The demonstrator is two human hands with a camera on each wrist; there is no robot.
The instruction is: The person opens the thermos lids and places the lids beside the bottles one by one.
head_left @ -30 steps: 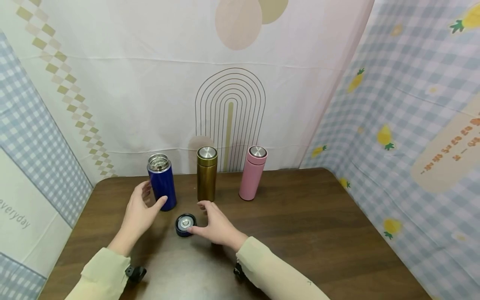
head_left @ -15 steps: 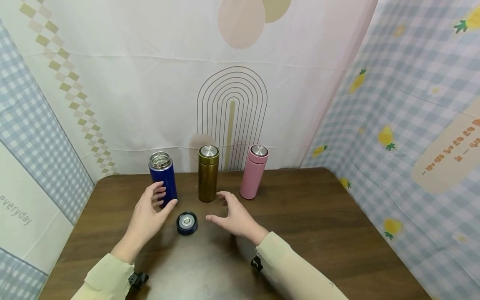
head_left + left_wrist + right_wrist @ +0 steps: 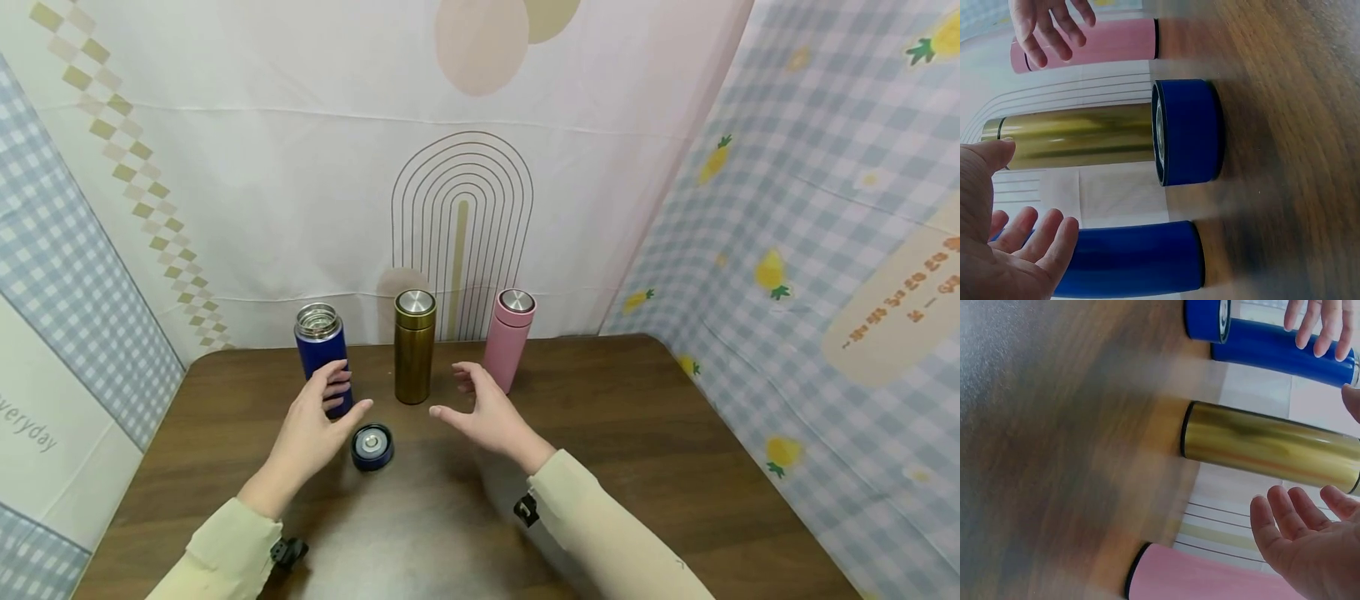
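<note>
Head view, close to what I see standing by, takes in a wooden table (image 3: 645,467) with three bottles upright along its far edge. Nearest the far-left corner is the blue bottle (image 3: 317,348), and it is the only one open: its steel mouth is bare, and a dark blue cap (image 3: 371,447), by its colour surely the one that belongs to it, lies just in front of the bottles, nearer the near edge, with what I take to be its inner side up. That much is done: one cap is off and set down. The gold bottle (image 3: 413,360), near the middle of the far edge, and the pink bottle (image 3: 509,343), farther toward the far-right corner, both have their lids on, so on those two nothing shows as opened; nor is the blue cap back in its place. The hands are well apart and neither carries anything. The left hand (image 3: 311,427) is held before the blue bottle, fingers and thumb spread; I cannot tell whether a fingertip touches the side, but the hand is not wrapped round it. The right hand (image 3: 497,422) hovers in front of the gap between the gold and pink bottles, thumb parted from the fingers, its palm turned toward the left edge.
</note>
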